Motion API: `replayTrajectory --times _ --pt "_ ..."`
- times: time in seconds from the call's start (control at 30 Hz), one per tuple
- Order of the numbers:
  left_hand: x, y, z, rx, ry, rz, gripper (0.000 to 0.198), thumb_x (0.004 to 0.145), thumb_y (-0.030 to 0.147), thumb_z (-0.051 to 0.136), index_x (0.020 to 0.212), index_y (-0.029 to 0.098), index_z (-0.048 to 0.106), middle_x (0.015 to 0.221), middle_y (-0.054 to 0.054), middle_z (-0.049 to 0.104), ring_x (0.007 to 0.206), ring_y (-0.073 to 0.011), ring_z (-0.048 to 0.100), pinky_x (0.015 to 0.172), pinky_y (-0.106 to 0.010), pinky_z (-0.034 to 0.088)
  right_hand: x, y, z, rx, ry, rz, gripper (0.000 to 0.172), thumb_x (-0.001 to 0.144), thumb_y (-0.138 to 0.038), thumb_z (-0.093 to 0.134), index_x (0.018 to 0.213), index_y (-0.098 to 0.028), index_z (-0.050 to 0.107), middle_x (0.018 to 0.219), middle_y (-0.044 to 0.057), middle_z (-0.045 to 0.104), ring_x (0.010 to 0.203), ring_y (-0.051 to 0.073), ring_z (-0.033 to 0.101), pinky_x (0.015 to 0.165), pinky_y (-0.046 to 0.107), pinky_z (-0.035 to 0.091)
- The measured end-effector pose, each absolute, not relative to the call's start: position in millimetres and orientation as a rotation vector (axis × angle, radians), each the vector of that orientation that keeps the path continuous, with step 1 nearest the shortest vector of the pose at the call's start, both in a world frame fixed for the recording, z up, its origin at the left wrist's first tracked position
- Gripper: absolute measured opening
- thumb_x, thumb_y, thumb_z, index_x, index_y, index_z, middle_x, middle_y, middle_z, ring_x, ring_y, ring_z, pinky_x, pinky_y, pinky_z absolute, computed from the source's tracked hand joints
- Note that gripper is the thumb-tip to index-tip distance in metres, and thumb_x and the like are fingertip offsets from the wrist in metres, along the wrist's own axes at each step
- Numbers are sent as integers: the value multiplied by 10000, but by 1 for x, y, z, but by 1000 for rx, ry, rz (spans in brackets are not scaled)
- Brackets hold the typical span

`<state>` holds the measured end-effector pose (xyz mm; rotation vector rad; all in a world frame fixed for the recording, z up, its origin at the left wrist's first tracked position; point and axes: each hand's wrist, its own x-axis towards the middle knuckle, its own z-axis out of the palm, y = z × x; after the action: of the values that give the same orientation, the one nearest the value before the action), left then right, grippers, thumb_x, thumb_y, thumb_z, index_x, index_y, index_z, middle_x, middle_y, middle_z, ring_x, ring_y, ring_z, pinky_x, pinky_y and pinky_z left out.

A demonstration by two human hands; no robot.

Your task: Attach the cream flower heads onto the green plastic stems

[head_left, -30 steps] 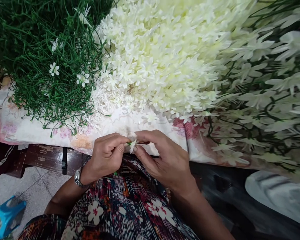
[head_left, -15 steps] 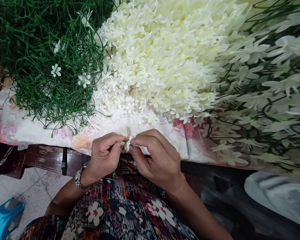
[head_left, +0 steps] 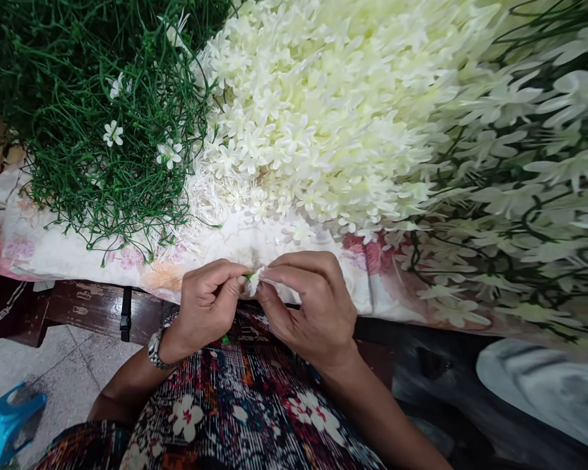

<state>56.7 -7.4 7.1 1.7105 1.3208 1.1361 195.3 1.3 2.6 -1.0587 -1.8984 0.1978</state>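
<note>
My left hand [head_left: 210,301], with a watch on its wrist, pinches the tip of a green artificial stem [head_left: 248,277] between thumb and index finger. A small white artificial flower [head_left: 255,284] sits at the stem's end, between my two hands. My right hand [head_left: 313,307] pinches thin white stamen threads at the flower, thumb and index finger closed; part of the flower is hidden behind these fingertips. Both hands hover over my lap at the table's front edge.
A mass of green artificial stems [head_left: 102,130] lies at the left, beside white stamen threads [head_left: 203,196]. Loose white petals [head_left: 333,117] are heaped in the middle; finished-looking flower sprays [head_left: 514,189] lie at the right. A floral cloth [head_left: 274,254] covers the table. A blue stool [head_left: 12,418] stands lower left.
My right fingertips have shifted slightly away from the stem's end, and the white flower has moved a little to the right. The left hand keeps its pinch. The view has shifted slightly.
</note>
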Motion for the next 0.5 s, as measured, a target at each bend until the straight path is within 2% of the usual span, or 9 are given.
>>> replayTrajectory --times 0.5 --pt "55 -9 4 1727 1321 1161 107 771 89 502 766 128 602 610 11 565 535 -55 500 503 -164 402 194 0 2 -1035 -1944 309 180 711 -67 556 846 -161 482 752 41 532 704 138 516 588 278 463"
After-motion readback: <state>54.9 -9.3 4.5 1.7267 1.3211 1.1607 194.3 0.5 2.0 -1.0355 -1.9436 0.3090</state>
